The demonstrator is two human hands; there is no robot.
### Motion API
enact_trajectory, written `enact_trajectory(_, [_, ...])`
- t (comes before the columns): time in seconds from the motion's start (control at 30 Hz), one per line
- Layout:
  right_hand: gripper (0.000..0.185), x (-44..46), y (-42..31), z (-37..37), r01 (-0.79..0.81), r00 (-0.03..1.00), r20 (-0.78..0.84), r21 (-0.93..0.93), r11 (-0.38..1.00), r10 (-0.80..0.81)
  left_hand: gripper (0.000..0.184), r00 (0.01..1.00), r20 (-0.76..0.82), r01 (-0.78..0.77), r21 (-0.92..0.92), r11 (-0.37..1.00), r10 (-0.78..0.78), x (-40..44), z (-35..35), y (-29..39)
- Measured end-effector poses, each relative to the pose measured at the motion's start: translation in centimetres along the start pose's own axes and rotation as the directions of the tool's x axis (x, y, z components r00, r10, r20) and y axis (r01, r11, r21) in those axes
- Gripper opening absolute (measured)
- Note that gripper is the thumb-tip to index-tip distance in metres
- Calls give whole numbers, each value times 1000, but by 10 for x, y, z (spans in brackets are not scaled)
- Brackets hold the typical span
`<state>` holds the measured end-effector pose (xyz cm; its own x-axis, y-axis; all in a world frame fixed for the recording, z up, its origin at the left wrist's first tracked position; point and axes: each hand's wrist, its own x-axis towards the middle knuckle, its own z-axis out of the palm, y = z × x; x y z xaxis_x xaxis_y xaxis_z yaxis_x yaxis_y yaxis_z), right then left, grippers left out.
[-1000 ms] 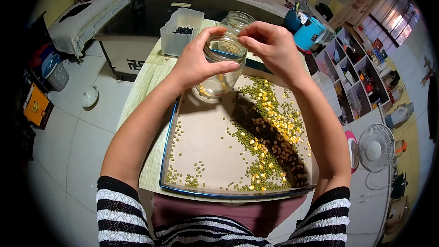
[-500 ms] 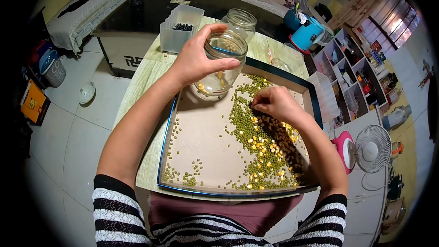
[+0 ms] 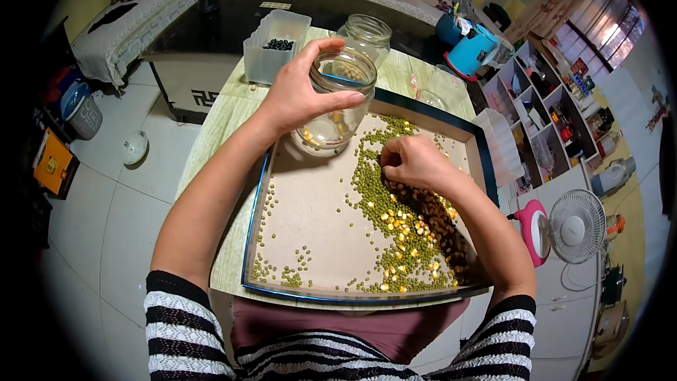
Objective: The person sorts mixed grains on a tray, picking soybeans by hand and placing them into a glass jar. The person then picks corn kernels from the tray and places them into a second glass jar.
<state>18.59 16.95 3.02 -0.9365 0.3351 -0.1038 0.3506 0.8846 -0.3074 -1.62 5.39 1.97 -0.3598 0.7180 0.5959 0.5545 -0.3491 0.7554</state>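
My left hand (image 3: 300, 95) is wrapped round the upper part of a clear glass jar (image 3: 330, 123), which it holds over the left rear of a shallow box lid (image 3: 310, 204). A few yellow corn kernels show inside the jar. My right hand (image 3: 416, 161) is closed, fingertips pinched together at the pile in the lid; what they hold, if anything, is hidden. Around those fingers lie green mung beans (image 3: 370, 180), with yellow corn kernels (image 3: 405, 229) and brown beans or nuts (image 3: 441, 222) nearer to me. My right forearm covers part of the pile.
Behind the lid stand a second glass jar (image 3: 367, 32) with pale beans and a translucent plastic container (image 3: 261, 56) holding black beans. Another clear container (image 3: 497, 144) is at the lid's right edge. A blue kettle (image 3: 474, 49) and a white fan (image 3: 577, 226) are further right.
My right hand has shifted slightly left over the mung beans, its fingers curled tighter. The jar in my left hand has moved very slightly left.
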Motion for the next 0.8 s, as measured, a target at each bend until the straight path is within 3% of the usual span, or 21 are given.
enact_trajectory(0.17, [15, 3, -8, -12, -50, 995, -81, 78, 996, 57, 77, 1000, 6, 12, -1, 1000, -12, -1, -2, 4])
enact_trajectory(0.3, [8, 16, -9, -27, 79, 977, -212, 215, 973, -32, 79, 999, -21, -23, 23, 999, 24, 0, 0, -1])
enact_trajectory(0.37, [12, 23, -18, -38, 170, 934, -354, 344, 924, -40, 81, 998, -42, -43, 27, 999, 45, 0, 0, -2])
enact_trajectory(0.43, [12, 27, -36, -53, 224, 877, -477, 307, 925, -54, 82, 999, -37, -17, 17, 1000, 17, 0, 0, 1])
enact_trajectory(0.5, [12, 40, -40, -55, 377, 811, -577, 387, 841, -98, 82, 999, -37, -25, 7, 1000, 25, 0, 1, -1])
enact_trajectory(0.77, [14, 41, -40, -49, 453, 724, -680, 338, 825, -119, 81, 998, -42, -48, -14, 999, 47, 1, 1, -2])
enact_trajectory(0.8, [13, 33, -34, -47, 379, 780, -621, 365, 850, -80, 81, 998, -40, -44, 5, 999, 44, 0, 1, -1])
